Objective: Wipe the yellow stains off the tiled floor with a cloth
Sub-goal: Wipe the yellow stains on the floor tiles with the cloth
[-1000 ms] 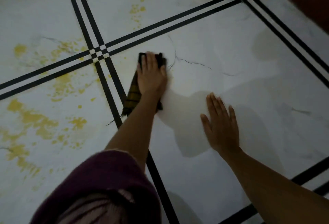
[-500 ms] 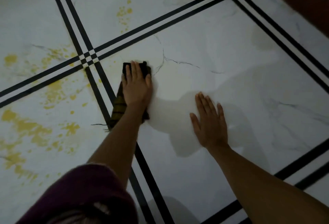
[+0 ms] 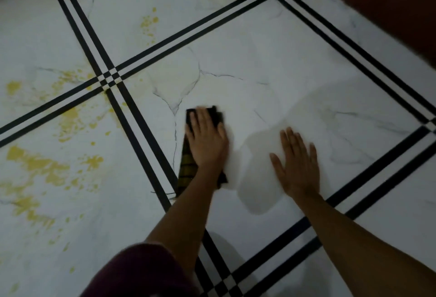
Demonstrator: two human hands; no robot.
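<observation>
The yellow stains [image 3: 35, 162] lie mostly on the left tile, beyond the double black stripe [image 3: 144, 136], with some smaller spots [image 3: 148, 23] on the far tile; the centre tile [image 3: 259, 49], where both hands are, shows almost no yellow, only grey veins. The cloth [image 3: 187, 169], dark with a checked pattern, lies flat on this centre tile just beside the stripe; the left hand [image 3: 207, 141] rests on it palm down, the fingers [image 3: 200, 117] straight and close together, pinching nothing; I judge this lets the whole palm press the cloth to the floor so that it slides as one pad. The right hand [image 3: 297, 164] is flat on the bare tile, apart from the cloth, its fingers [image 3: 290, 138] a little spread; probably it carries the body weight while the person leans forward. A pale bright patch [image 3: 254, 185] lies between the hands; whether it is wetness or reflection I cannot tell. Much of the task seems left, as the stained tile looks not yet wiped.
</observation>
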